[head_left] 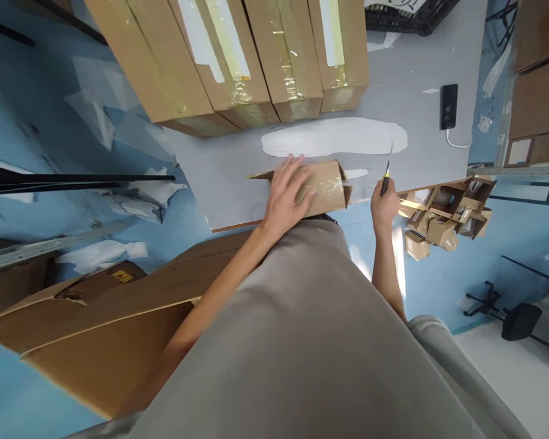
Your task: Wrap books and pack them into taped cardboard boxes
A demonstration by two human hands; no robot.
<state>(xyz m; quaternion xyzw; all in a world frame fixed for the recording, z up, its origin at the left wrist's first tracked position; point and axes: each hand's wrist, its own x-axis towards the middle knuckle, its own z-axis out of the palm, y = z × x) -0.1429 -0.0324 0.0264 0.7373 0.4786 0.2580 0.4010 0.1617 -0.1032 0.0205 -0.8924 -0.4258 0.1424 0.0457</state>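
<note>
My left hand (pixel 287 194) lies flat, fingers spread, on top of a small brown cardboard box (pixel 324 183) sealed with clear tape, at the near edge of the grey table (pixel 229 177). My right hand (pixel 384 204) is closed round a utility knife (pixel 386 178) with a black and yellow handle, its blade pointing up, just right of the box and not touching it. A long white strip of paper (pixel 333 137) lies on the table behind the box. My grey shirt hides the lower part of the box.
Several long cardboard cartons (pixel 238 61) lie side by side at the back of the table. A black phone (pixel 449 107) with a white cable sits at the right. Small open boxes (pixel 448 213) are piled by the table's right corner. A large flat carton (pixel 100 317) stands at the left.
</note>
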